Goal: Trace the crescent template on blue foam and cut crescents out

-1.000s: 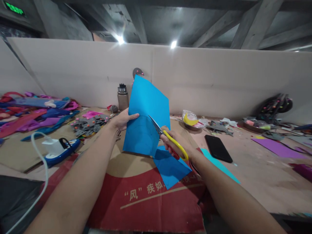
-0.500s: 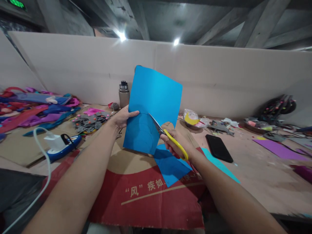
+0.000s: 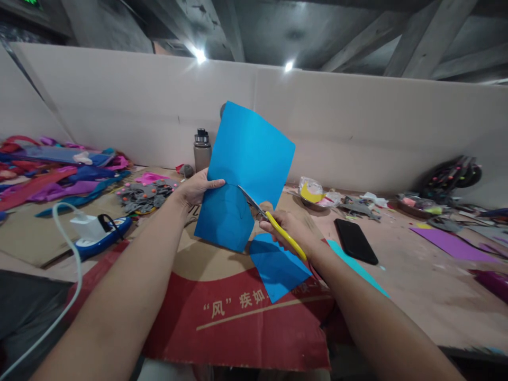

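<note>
A blue sheet (image 3: 257,143) with a drawn curved outline on its lower part is held up in front of me. My left hand (image 3: 197,188) pinches its left edge, thumb on the near face and the other fingers mostly hidden behind. My right hand (image 3: 288,228) is closed round the yellow handles of a pair of scissors (image 3: 283,233). The scissors' blades lie at the sheet, pointing up and left, with the tip near the drawn line. A smaller blue piece (image 3: 278,267) rests below on the red and brown cardboard (image 3: 238,338).
Left are coloured fabric strips (image 3: 67,182), pinned grey pieces (image 3: 146,196), a power strip with charger (image 3: 103,238) and a bottle (image 3: 202,151). On the right lie a phone (image 3: 356,241), a turquoise sheet (image 3: 359,270), a purple sheet (image 3: 452,243) and a bowl (image 3: 315,201).
The blue sheet has tilted slightly, its lower edge swinging left. The scissors' tip has moved a little left along with the sheet. Both hands keep their hold.
</note>
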Tool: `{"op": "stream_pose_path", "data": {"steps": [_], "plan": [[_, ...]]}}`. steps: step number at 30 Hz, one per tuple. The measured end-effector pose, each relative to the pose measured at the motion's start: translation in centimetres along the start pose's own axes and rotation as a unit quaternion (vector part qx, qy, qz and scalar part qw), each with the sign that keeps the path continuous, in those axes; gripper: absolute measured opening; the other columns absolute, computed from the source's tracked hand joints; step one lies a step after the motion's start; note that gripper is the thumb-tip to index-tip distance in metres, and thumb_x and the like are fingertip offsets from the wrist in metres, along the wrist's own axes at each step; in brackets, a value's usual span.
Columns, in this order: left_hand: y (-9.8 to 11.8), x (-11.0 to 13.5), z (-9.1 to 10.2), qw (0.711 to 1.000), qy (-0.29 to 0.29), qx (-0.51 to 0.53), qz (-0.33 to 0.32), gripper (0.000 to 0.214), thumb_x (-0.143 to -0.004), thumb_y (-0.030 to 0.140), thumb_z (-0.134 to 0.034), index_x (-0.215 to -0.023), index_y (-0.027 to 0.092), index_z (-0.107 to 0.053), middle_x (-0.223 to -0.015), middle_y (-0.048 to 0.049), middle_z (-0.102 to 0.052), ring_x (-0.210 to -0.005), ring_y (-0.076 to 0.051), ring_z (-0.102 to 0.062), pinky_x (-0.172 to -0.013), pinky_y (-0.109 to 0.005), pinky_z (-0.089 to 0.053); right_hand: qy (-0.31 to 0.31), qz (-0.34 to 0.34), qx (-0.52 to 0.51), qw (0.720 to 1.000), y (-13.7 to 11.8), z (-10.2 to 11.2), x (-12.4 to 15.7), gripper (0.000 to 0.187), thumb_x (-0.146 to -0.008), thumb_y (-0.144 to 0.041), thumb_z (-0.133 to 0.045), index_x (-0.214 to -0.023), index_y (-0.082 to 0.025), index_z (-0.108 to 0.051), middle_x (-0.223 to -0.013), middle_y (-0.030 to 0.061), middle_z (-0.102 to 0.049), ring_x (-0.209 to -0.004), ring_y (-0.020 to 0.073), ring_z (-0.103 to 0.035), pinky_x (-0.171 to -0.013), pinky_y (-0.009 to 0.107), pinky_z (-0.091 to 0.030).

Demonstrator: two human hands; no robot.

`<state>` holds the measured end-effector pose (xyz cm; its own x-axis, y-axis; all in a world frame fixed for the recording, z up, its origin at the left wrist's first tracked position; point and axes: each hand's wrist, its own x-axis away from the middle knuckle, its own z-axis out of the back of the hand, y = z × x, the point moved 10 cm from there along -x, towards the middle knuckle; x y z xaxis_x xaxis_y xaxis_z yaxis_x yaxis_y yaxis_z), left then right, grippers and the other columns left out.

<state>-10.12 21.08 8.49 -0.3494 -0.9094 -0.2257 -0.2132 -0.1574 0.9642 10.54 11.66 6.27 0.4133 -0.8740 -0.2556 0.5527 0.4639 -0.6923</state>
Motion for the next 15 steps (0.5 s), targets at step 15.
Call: {"op": "stream_pose_path", "data": {"steps": [15], "plan": [[0.64, 0.18, -0.01, 0.999, -0.008, -0.044, 0.001, 0.084, -0.057, 0.041, -0.094, -0.132, 0.024, -0.060, -0.129, -0.0156, -0.070, -0.121, -0.039, -0.064, -0.098, -0.052, -0.056, -0.029, 0.022, 0.028, 0.999, 0.12, -0.51, -0.01, 0.037, -0.096, -0.055, -0.051, -0.090, -0.020, -0.058, -0.066, -0.0003, -0.054, -0.056, 0.0123, -0.047, -0.049, 0.024, -0.030]]}}
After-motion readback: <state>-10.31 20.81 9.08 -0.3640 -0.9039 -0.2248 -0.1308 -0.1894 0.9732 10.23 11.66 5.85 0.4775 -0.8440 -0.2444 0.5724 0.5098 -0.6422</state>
